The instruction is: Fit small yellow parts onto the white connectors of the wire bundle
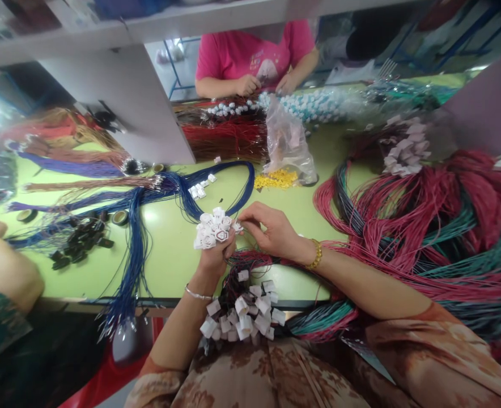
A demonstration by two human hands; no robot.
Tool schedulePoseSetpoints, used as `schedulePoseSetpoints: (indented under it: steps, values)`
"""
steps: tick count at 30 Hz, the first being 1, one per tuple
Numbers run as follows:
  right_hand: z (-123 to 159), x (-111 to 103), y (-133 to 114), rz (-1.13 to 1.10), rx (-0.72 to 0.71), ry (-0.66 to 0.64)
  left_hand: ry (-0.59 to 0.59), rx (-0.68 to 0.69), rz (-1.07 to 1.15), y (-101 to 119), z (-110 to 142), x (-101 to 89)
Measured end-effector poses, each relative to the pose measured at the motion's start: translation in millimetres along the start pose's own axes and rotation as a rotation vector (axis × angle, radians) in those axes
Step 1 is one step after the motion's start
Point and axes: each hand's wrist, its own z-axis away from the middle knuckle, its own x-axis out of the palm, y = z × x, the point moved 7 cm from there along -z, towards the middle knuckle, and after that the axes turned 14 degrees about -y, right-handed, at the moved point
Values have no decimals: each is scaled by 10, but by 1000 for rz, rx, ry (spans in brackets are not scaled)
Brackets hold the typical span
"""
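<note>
My left hand (217, 255), a bangle at its wrist, is closed around a bunch of white plastic connectors (213, 229), held upright above the table's front edge. At the right side of that bunch my right hand (271, 228) is closed in a pinch, with thumb and forefinger together. What lies between those fingertips is too small to make out. Below my hands hangs a second bundle of white connectors (244, 311) on dark and red wires, close to my lap.
Red, green and black wires (429, 226) pile up on the right. Blue wires (135, 238), black connectors (80, 241) and loose white connectors (199, 190) lie left. Yellow pieces (276, 179) sit beside a plastic bag (288, 139). A co-worker (254, 62) works opposite; another person's arm (8, 266) shows left.
</note>
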Motion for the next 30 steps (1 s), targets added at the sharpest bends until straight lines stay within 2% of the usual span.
schedulePoseSetpoints:
  steps: [11, 17, 19, 26, 28, 30]
  values:
    - [26, 23, 93, -125, 164, 16, 19, 12, 1, 9, 1, 2]
    - [50, 126, 265, -473, 319, 86, 1, 9, -25, 23, -7, 18]
    - [54, 146, 288, -523, 338, 88, -1, 7, -24, 21, -10, 19]
    - [43, 87, 127, -172, 208, 60, 32, 5, -17, 5, -14, -21]
    - [53, 112, 179, -272, 270, 90, 43, 4, 4, -2, -13, -29]
    - [73, 169, 276, -475, 377, 135, 44, 3, 23, -6, -13, -31]
